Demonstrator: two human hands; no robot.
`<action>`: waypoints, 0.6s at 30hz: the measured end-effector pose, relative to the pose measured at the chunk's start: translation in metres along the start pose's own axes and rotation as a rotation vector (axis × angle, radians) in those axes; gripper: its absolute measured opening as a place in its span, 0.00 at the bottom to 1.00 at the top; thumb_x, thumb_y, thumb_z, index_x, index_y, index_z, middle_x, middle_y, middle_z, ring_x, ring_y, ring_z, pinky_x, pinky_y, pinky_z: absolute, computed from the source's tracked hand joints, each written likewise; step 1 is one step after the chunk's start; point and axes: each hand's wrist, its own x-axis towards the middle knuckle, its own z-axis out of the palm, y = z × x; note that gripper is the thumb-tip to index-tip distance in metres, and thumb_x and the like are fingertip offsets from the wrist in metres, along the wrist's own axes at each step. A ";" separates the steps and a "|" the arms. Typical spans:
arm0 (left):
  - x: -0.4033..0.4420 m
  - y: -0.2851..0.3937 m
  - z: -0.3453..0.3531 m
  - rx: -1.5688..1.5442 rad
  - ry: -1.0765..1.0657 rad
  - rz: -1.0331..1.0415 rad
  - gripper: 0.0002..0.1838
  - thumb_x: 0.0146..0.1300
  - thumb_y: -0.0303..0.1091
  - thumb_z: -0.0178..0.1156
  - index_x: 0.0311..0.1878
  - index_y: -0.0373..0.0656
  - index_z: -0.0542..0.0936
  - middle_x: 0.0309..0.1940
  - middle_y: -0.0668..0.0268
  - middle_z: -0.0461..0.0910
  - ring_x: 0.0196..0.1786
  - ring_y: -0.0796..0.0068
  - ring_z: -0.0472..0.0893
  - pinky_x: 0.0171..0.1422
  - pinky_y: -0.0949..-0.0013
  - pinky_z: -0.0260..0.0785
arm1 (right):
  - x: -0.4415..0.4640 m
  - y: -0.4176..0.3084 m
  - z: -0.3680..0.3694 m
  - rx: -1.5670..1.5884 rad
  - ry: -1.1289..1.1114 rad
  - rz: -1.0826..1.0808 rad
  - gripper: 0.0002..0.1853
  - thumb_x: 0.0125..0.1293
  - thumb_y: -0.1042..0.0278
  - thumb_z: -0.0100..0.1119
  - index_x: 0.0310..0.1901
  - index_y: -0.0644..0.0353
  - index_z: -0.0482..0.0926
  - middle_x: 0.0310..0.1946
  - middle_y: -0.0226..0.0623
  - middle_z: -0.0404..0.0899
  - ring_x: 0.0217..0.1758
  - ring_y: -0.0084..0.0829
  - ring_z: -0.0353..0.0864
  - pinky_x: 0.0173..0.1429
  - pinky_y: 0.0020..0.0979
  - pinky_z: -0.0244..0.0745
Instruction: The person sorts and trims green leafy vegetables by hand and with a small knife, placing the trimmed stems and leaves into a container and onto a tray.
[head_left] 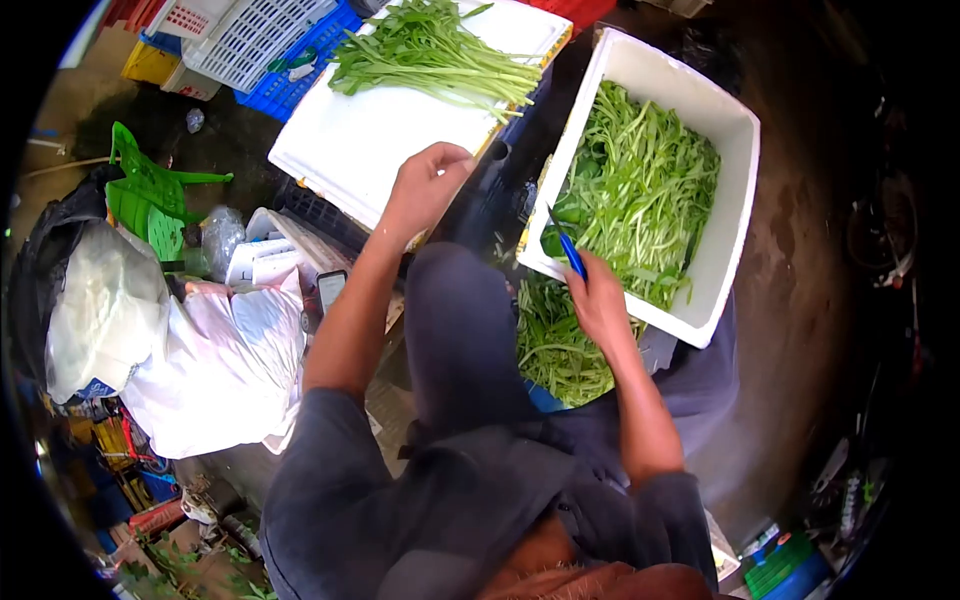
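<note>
A brown, wet-looking floor (790,225) is stretching toward three o'clock, catching pale light near four. Blue and white plastic crates (255,40) are standing near eleven, a green plastic chair (150,200) is sitting between nine and ten, and mixed clutter (158,516) is filling eight o'clock.

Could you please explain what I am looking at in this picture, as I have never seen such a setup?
Of course. There is no machine here: a camera worn on a person's head looks forward and down at their two bare hands. The right hand holds a blue-handled knife by the near edge of a white foam box containing leafy greens. The left hand is curled near a white foam slab, where a long-stemmed bunch of greens lies; I cannot tell whether it grips anything.
</note>
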 end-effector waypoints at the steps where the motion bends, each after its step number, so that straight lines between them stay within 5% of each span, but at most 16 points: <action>1: -0.012 0.007 0.008 -0.060 -0.010 -0.009 0.13 0.72 0.34 0.64 0.50 0.33 0.82 0.39 0.67 0.84 0.43 0.82 0.80 0.51 0.75 0.73 | 0.017 0.003 0.017 -0.071 0.068 0.005 0.19 0.70 0.63 0.60 0.58 0.66 0.77 0.47 0.58 0.81 0.51 0.60 0.80 0.56 0.51 0.75; 5: -0.045 0.040 0.042 -0.230 -0.088 -0.067 0.10 0.72 0.31 0.64 0.50 0.34 0.82 0.41 0.70 0.84 0.43 0.85 0.79 0.50 0.78 0.71 | 0.054 0.015 0.068 -0.361 0.076 0.085 0.17 0.64 0.56 0.66 0.45 0.61 0.80 0.41 0.51 0.83 0.44 0.52 0.85 0.50 0.50 0.79; 11: -0.046 0.067 0.091 -0.308 -0.257 -0.039 0.09 0.72 0.30 0.63 0.50 0.35 0.82 0.39 0.72 0.83 0.42 0.86 0.78 0.49 0.79 0.71 | 0.036 -0.001 0.052 -0.300 0.073 0.143 0.21 0.67 0.51 0.65 0.47 0.64 0.80 0.43 0.53 0.83 0.51 0.53 0.83 0.55 0.48 0.79; 15: -0.043 0.074 0.106 -0.180 -0.273 -0.015 0.10 0.72 0.33 0.64 0.49 0.35 0.82 0.36 0.73 0.81 0.39 0.87 0.76 0.45 0.79 0.69 | 0.043 0.058 0.012 -0.014 0.164 0.283 0.20 0.70 0.54 0.61 0.52 0.64 0.83 0.52 0.55 0.84 0.53 0.55 0.83 0.57 0.48 0.78; 18: -0.039 0.056 0.116 -0.167 -0.242 -0.035 0.11 0.73 0.34 0.64 0.49 0.36 0.82 0.36 0.73 0.80 0.38 0.87 0.75 0.44 0.79 0.68 | 0.064 0.148 -0.011 -0.121 0.207 0.350 0.16 0.71 0.60 0.56 0.50 0.63 0.83 0.41 0.58 0.85 0.49 0.55 0.85 0.55 0.49 0.79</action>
